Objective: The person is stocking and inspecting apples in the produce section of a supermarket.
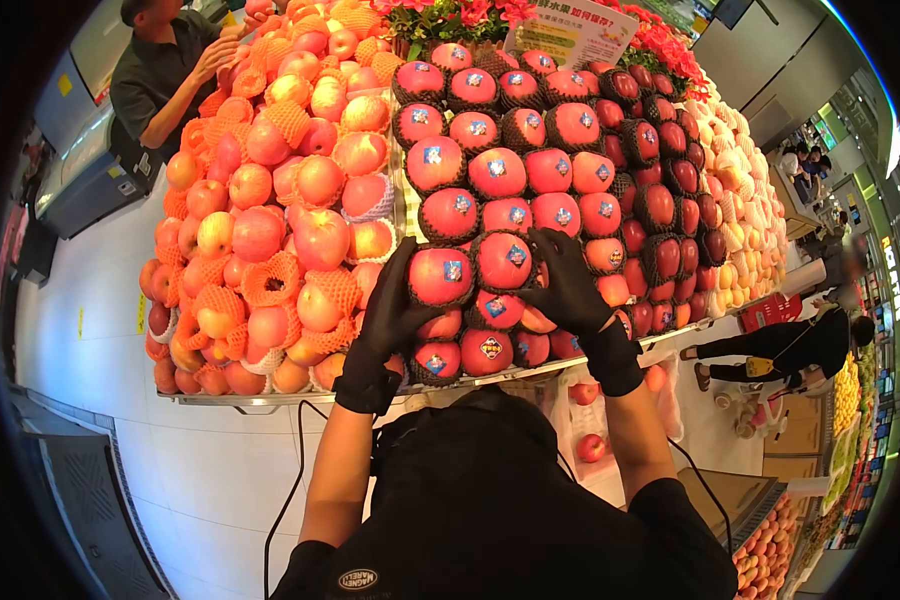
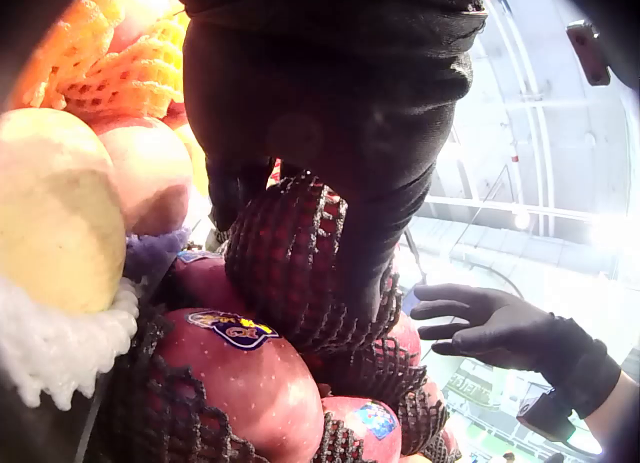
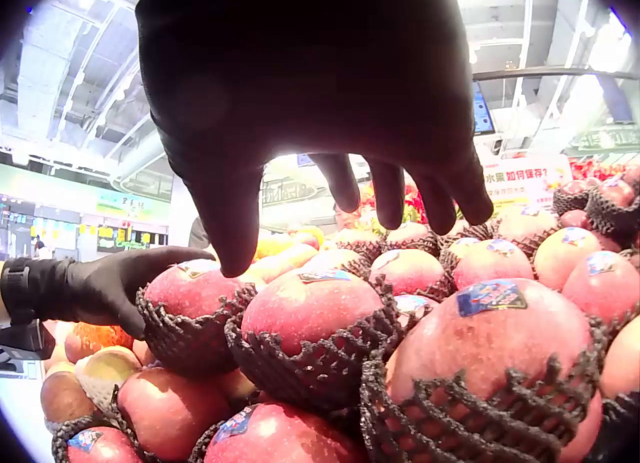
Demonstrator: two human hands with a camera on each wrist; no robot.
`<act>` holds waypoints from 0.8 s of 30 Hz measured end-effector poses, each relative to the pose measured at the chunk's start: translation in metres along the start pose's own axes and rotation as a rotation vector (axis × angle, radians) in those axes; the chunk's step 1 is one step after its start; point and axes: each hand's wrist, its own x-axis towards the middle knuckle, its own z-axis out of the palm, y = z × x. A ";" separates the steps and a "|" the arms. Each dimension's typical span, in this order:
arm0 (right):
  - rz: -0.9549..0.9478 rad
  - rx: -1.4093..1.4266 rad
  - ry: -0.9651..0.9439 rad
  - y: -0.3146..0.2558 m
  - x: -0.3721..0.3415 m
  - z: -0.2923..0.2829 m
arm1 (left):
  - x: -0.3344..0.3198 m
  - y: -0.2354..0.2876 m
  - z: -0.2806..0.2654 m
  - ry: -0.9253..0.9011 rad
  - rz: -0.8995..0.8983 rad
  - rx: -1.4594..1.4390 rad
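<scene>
Both hands wear black gloves over a sloped display of red apples. My left hand [image 1: 388, 312] grips a stickered apple [image 1: 440, 277] in a black foam net, its fingers and thumb round the sides. In the left wrist view the same netted apple [image 2: 290, 248] sits under the glove, above other apples. My right hand [image 1: 576, 288] is spread beside a neighbouring netted apple [image 1: 503, 262]. From the right wrist, that hand [image 3: 320, 93] hovers with fingers extended above netted apples [image 3: 310, 318], holding nothing.
Loose apples in orange nets [image 1: 270, 230] are heaped to the left. Dark red apples [image 1: 660, 205] in black nets stand right, with pale netted fruit [image 1: 740, 190] beyond. A sign [image 1: 570, 35] and red flowers are at the back. A person [image 1: 175, 65] handles fruit far left.
</scene>
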 end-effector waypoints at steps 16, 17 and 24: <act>0.387 0.248 0.198 -0.009 -0.060 -0.026 | -0.015 0.011 -0.010 -0.015 -0.088 -0.099; 0.280 0.087 0.248 0.007 -0.072 -0.016 | -0.015 0.011 -0.012 -0.029 -0.076 -0.021; 0.369 0.131 0.238 -0.002 -0.089 -0.016 | -0.005 0.017 -0.011 -0.048 -0.001 0.119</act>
